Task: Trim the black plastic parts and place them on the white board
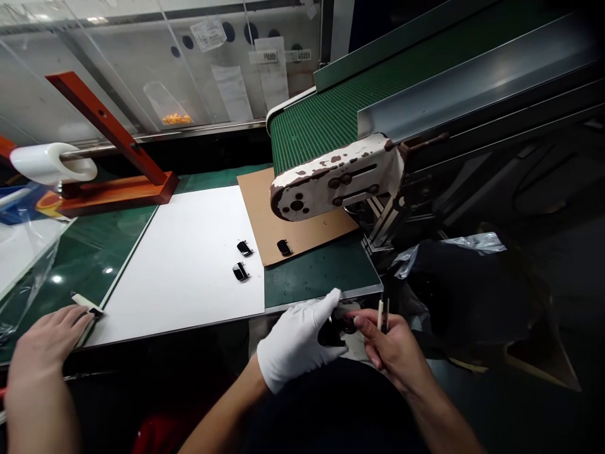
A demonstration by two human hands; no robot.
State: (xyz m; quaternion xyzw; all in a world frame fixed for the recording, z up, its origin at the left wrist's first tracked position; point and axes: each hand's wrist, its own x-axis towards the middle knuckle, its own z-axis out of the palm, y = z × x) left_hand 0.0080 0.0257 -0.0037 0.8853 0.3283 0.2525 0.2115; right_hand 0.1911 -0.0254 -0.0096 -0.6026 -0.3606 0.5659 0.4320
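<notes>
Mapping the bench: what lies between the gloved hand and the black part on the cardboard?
Head view: from part to gloved hand, green surface, then metal edge.

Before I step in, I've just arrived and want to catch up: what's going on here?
The gloved left hand holds a dark piece in front of the bench; the bare right hand seems to touch it, a slim pale tool sticking up from its grip. Two black parts lie on the white sheet, another on the brown cardboard. A co-worker's hand is at the bench's left.
</notes>
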